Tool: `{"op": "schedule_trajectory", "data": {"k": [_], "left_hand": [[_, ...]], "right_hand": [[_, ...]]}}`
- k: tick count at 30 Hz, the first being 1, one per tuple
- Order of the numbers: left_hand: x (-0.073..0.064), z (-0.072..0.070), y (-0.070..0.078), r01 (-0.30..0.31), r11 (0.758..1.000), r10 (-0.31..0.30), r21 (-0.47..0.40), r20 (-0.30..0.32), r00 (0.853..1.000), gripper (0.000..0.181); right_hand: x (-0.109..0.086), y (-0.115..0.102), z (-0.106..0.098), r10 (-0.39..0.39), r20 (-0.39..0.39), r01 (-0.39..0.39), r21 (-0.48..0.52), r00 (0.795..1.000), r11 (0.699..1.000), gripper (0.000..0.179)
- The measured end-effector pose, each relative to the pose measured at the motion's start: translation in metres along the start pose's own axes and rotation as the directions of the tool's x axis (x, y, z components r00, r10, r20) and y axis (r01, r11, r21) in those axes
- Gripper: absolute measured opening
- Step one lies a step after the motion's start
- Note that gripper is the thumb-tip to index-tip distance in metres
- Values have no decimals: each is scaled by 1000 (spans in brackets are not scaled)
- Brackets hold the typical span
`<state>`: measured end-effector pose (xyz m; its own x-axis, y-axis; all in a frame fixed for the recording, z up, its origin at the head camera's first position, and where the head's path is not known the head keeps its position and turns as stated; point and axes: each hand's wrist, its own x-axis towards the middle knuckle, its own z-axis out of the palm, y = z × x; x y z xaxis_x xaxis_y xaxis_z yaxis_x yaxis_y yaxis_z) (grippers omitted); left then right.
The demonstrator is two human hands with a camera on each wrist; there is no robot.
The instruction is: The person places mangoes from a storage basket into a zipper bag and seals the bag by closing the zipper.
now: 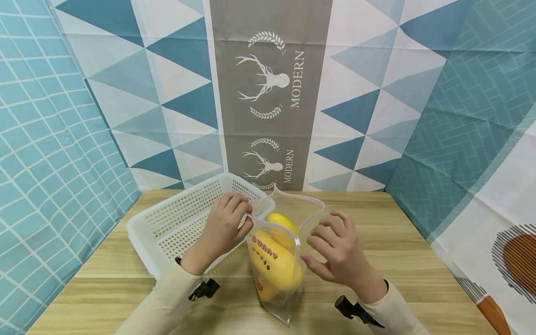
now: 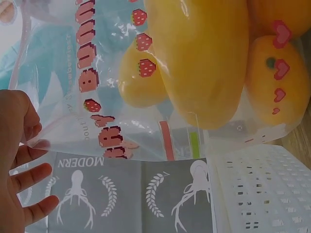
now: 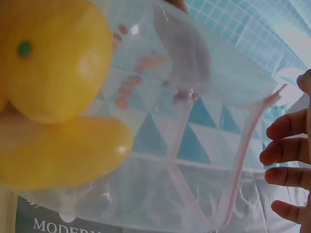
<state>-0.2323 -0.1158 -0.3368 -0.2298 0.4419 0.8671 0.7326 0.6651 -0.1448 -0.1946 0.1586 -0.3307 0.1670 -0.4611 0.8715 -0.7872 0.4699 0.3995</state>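
A clear zip bag (image 1: pixel 263 246) with pink BUNNY lettering stands on the table, its mouth spread wide. Inside it are several yellow fruits: a long mango-like one (image 2: pixel 204 63), an orange-toned round one (image 2: pixel 274 92) with a green stem spot, and a smaller yellow one (image 1: pixel 279 219) higher up. My left hand (image 1: pixel 226 223) pinches the left side of the bag's rim between thumb and fingers. My right hand (image 1: pixel 337 249) is at the opposite side, fingers loosely bent and spread, near the white slider (image 1: pixel 297 242). In the right wrist view its fingers (image 3: pixel 286 150) stand apart from the rim.
Behind my left hand a white perforated plastic basket (image 1: pixel 144 232) sits on the wooden table (image 1: pixel 402 279), close to the bag. Patterned cloth walls (image 1: pixel 268 116) enclose the back and both sides. Each wrist carries a small black camera (image 1: pixel 205 288).
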Motion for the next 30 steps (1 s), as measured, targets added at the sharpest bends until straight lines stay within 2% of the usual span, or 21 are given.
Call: {"op": "schedule_trajectory", "data": {"k": [8, 23, 27, 30], "left_hand": [[1, 1, 1, -3, 1000, 3, -9, 9, 1000, 10], [0, 2, -3, -19, 1000, 20, -18, 37, 999, 15], [0, -2, -8, -17, 998, 22, -57, 79, 997, 27], [0, -6, -13, -10, 996, 21, -84, 135, 991, 41]], "right_hand": [[1, -12, 3, -18, 42, 19, -1, 999, 1000, 36], [7, -12, 3, -53, 14, 53, 8, 999, 999, 30], [8, -12, 3, -55, 12, 54, 16, 998, 998, 30], [8, -12, 2, -54, 8, 54, 24, 998, 998, 30]]}}
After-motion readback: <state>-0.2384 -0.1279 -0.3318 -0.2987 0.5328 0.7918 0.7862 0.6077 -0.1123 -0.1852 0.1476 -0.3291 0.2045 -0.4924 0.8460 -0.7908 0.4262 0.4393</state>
